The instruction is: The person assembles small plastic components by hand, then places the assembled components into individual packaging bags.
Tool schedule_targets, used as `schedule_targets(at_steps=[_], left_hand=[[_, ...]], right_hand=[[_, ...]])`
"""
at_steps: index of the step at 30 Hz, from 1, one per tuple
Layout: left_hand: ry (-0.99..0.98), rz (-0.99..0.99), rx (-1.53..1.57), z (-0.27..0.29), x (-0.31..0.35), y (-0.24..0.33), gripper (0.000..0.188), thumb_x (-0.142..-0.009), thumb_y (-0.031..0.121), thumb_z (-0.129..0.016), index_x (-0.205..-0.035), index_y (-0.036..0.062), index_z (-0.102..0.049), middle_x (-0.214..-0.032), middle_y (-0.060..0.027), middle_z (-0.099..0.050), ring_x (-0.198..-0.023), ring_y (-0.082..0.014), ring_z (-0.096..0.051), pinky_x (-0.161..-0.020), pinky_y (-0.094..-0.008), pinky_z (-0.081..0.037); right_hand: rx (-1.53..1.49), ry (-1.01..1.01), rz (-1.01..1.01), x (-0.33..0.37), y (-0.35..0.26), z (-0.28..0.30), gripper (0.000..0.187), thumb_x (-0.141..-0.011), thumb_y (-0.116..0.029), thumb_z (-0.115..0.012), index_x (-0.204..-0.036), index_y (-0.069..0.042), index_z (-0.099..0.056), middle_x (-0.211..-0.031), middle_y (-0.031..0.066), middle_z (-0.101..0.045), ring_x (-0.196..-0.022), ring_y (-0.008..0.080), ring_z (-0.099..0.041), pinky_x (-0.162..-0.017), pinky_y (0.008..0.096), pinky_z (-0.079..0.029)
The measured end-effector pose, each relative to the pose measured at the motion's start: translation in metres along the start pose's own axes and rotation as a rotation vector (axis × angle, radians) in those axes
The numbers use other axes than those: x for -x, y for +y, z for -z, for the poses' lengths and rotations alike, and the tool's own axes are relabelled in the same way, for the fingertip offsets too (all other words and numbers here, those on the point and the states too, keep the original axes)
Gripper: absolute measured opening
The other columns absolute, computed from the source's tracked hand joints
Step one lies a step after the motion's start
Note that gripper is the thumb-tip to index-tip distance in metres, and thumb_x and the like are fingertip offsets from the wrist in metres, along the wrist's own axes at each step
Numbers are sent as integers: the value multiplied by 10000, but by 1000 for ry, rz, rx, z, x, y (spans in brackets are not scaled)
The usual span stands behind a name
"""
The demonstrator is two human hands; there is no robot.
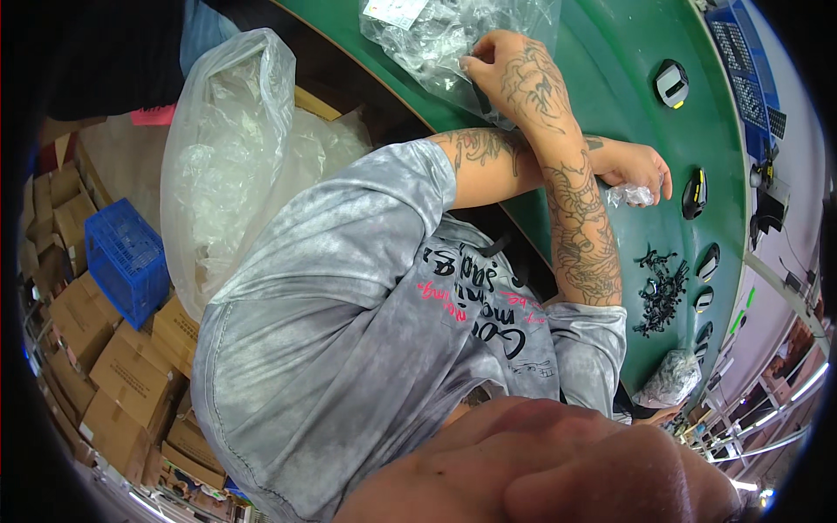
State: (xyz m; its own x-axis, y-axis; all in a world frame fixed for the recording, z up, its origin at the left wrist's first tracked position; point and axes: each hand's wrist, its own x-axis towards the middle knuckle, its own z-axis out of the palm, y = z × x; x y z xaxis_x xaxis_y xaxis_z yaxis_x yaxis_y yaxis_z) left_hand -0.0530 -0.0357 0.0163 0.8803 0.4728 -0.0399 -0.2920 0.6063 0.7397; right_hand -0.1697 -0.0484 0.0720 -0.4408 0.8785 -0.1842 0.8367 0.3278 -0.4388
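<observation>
Our left hand (635, 164) was curled on one crinkled clear wrapper (631, 195), maybe to stop it slipping. Our right hand (516, 68) crossed over to one big clear bag (427, 48) by the near edge of the green table (610, 78). Its thumb and finger were close together, but we could not tell if they pinched anything. At least five mouse-shaped gadgets (671, 84) lined the far edge, perhaps to leave working room. One heap of black bits (663, 295), too tangled to count, lay between the edges.

Clear bag (418, 48): cut off by far edge, contents blurred.
Black parts (660, 296): too small to tell.
Crumpled plastic (629, 197): partly hidden by left hand (635, 167).
</observation>
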Motion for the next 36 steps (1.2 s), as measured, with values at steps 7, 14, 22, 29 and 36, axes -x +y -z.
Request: schedule_targets(at_steps=[7, 14, 22, 29, 36], left_hand=[[55, -176, -9, 9, -15, -16, 213, -824, 37, -726, -1030, -3, -688, -735, -46, -661, -629, -144, -640, -548, -294, -504], [234, -272, 190, 25, -12, -22, 200, -988, 270, -619, -1060, 88, -656, -827, -28, -639, -648, -129, -603, -498, -293, -449], [-145, -58, -173, 3, -16, -14, 267, -970, 303, -728, -849, 73, -668, -779, 69, -586, -684, -30, -503, -624, -220, -420], [-160, -132, -481, -5, -16, -19, 334, -1010, 358, -680, -835, 79, -629, -760, 74, -516, -728, -42, -444, -673, -236, -375], [-143, -103, -442, -4, -18, -23, 277, -1046, 305, -619, -942, 49, -645, -821, 19, -636, -723, -50, -582, -639, -235, -475]], right_hand=[[-150, 374, 122, 39, 16, 38, 225, -829, -176, -730, -996, -27, -747, -777, 118, -717, -729, 193, -704, -717, 326, -563], [-844, 706, -244, 151, 110, 109, 157, -875, -30, -735, -1002, 55, -701, -794, 43, -688, -632, 70, -601, -562, 213, -458], [-699, 875, -580, 233, 189, 90, 182, -838, -52, -740, -992, 46, -750, -775, -17, -671, -646, 24, -551, -579, 182, -423], [-919, 913, -528, 284, 221, 77, 142, -826, -12, -718, -956, 42, -740, -751, -15, -661, -585, 19, -522, -508, 182, -384], [-1036, 523, -420, 254, 190, 41, 248, -844, -43, -749, -1073, -3, -663, -761, -13, -660, -567, 32, -525, -494, 210, -397]])
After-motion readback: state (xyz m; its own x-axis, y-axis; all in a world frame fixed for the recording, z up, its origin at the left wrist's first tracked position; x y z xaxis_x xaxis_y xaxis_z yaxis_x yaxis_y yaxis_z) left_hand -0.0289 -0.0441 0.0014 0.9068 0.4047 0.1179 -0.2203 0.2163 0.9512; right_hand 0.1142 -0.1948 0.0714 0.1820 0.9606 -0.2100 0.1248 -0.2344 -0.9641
